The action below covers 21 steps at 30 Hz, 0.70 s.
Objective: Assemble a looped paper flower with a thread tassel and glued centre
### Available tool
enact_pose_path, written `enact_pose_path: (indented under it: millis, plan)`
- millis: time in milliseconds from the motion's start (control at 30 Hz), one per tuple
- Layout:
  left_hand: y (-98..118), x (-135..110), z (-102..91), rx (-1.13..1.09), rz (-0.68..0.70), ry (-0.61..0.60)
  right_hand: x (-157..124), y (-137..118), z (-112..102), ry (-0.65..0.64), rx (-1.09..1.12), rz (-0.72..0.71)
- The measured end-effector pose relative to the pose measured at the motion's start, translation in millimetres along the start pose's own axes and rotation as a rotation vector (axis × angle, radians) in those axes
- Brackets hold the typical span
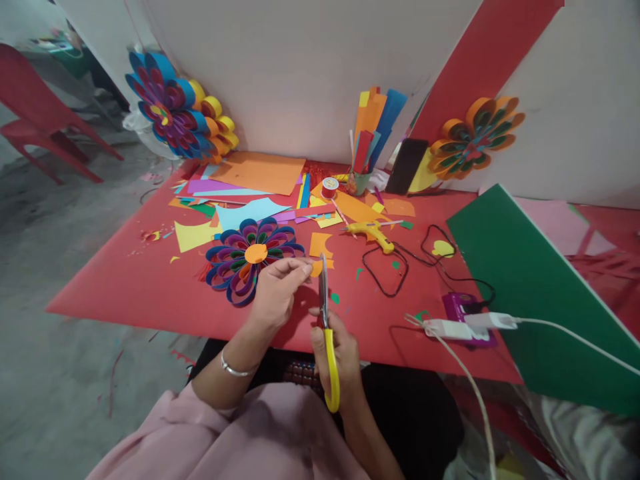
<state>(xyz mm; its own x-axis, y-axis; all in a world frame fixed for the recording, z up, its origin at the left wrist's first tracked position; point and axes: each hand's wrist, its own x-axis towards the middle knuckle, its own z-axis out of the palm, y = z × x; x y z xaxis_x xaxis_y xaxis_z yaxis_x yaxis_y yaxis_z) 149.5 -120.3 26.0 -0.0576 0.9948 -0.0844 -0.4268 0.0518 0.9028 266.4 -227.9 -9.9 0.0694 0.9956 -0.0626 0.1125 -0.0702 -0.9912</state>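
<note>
My right hand is wrapped round the yellow handle of a pair of scissors, blades pointing away from me. My left hand pinches a small orange paper piece at the blades' tip. Just left of that hand lies a rolled-paper flower in blue, purple and red with an orange centre, flat on the red sheet that covers the work surface.
A yellow glue gun with a black cord lies to the right, near a white power strip. A green board leans at the right. Coloured paper sheets, a cup of strips and two finished flowers stand at the back.
</note>
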Motion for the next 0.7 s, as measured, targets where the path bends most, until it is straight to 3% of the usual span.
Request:
enact_pose_path:
  millis: [700]
  plan:
    - [1.1,-6.3,6.1,0.023,-0.029,-0.035,-3.8,4.8,2.3,0.026,0.053,0.038]
